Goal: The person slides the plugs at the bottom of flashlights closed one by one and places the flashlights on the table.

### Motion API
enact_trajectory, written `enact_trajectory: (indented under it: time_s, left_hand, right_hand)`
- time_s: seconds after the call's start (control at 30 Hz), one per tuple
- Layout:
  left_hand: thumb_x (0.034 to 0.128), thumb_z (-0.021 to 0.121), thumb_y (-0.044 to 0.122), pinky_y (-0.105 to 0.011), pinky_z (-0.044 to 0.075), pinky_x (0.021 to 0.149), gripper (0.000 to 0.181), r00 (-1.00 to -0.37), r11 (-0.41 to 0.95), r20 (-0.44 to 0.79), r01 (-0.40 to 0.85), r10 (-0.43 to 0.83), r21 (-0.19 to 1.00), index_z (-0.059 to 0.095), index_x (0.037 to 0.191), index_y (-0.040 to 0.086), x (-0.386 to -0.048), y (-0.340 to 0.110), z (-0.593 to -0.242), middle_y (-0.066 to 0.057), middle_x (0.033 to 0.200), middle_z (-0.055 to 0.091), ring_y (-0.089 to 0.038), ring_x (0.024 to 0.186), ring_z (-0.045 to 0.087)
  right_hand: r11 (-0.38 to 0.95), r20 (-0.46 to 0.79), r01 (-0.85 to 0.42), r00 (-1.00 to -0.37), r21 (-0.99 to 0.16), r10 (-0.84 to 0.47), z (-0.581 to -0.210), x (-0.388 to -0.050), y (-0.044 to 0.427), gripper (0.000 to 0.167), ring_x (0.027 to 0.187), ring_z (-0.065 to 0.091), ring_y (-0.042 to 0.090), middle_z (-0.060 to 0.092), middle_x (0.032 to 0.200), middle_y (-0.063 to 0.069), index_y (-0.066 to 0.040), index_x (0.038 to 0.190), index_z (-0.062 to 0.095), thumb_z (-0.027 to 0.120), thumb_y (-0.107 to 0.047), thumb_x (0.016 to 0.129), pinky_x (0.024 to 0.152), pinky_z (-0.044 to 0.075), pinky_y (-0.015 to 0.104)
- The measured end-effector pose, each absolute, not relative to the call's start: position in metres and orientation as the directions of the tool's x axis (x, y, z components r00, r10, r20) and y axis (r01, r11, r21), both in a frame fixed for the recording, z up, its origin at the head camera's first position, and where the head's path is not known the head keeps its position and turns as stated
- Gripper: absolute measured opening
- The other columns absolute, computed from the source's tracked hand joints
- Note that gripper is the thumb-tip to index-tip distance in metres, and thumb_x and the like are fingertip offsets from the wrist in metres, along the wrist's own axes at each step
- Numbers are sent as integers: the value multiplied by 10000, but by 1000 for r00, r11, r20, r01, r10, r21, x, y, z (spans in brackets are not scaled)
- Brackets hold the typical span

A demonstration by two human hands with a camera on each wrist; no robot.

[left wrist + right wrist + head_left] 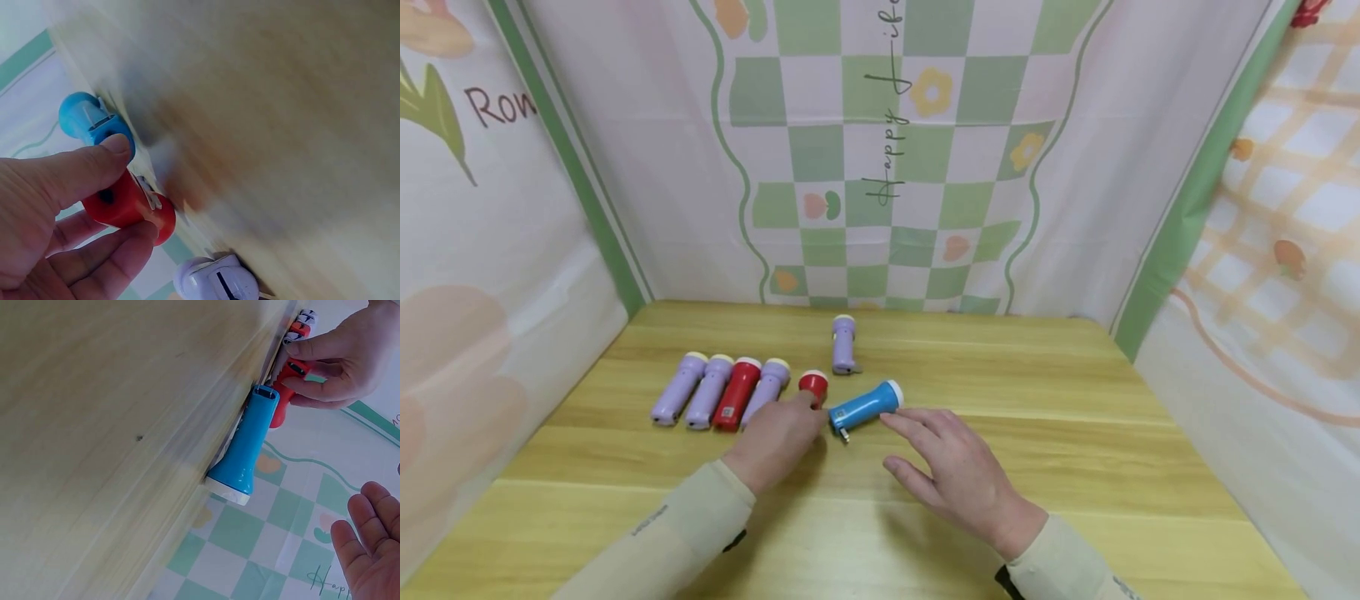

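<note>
Both hands are held low over the wooden table [1075, 408]. By the left hand [778, 437], a red flashlight [813, 383] is gripped between the thumb and bent fingers; its white-rimmed head is pointed toward the back, and its lower part is hidden from above by the hand. In the left wrist view, its tail end is seen between thumb and fingertips. The right hand [962, 471] is kept open, with its fingers extended and its thumb spread apart, and nothing is held in it. Between the two hands, a blue flashlight [865, 406] is laid at a slant, its white head turned toward the right hand and set just beyond those fingertips, its tail placed just beside the left hand. A small metal plug [843, 434] is folded out near that tail. To the left of the left hand, a slanting row is formed by two purple flashlights [679, 390], another red flashlight [737, 396] and a third purple flashlight [767, 385], whose lower end is partly covered by the left hand. Farther back, behind the blue one, a fourth purple flashlight [843, 345] is set apart.
</note>
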State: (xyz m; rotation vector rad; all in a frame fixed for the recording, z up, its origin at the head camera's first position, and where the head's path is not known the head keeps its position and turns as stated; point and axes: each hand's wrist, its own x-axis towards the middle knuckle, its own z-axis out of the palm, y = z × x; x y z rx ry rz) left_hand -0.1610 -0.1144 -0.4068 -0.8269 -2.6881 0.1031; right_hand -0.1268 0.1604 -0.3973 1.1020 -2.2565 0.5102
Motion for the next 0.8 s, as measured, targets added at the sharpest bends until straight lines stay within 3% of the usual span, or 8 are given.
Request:
enact_trajectory:
  time_s: [0.23, 0.4, 0.63, 0.8]
  left_hand:
    - [912, 812, 102, -309, 587, 565, 186, -789, 832, 264, 530, 555, -165, 767, 1092, 109, -162, -115, -411, -113, 986, 674, -182, 626, 633]
    - [911, 818, 117, -325, 609, 584, 265, -814, 842, 216, 512, 539, -171, 757, 1167, 96, -161, -115, -411, -139, 1043, 671, -198, 622, 639]
    - [904, 812, 88, -346, 536, 452, 138, -806, 844, 258, 485, 533, -230, 768, 1030, 123, -163, -116, -414, -122, 985, 657, -211, 497, 545]
    - [889, 812, 77, -366, 518, 443, 122, -803, 849, 287, 457, 522, -264, 768, 959, 167, -165, -118, -415, -87, 952, 667, -214, 486, 517]
  right_hand:
    - [602, 613, -793, -523, -93, -593, -397, -126, 161, 505, 1230, 645, 246, 660, 1381, 81, -128, 1434, 612, 654, -419, 1022, 1024, 556, 448]
    - [647, 553, -758, -576, -84, -602, -397, -126, 163, 555, 1305, 606, 320, 592, 1467, 167, -152, 1461, 590, 656, -469, 1010, 1058, 528, 523]
    - [725, 410, -680, -694, -104, -592, -398, -124, 164, 662, 1429, 476, 422, 462, 1576, 221, -176, 1516, 535, 715, -491, 962, 1127, 439, 616]
    - [768, 319, -630, -755, -114, -572, -399, -123, 163, 741, 1481, 380, 482, 388, 1620, 246, -183, 1555, 487, 707, -548, 949, 1185, 343, 648]
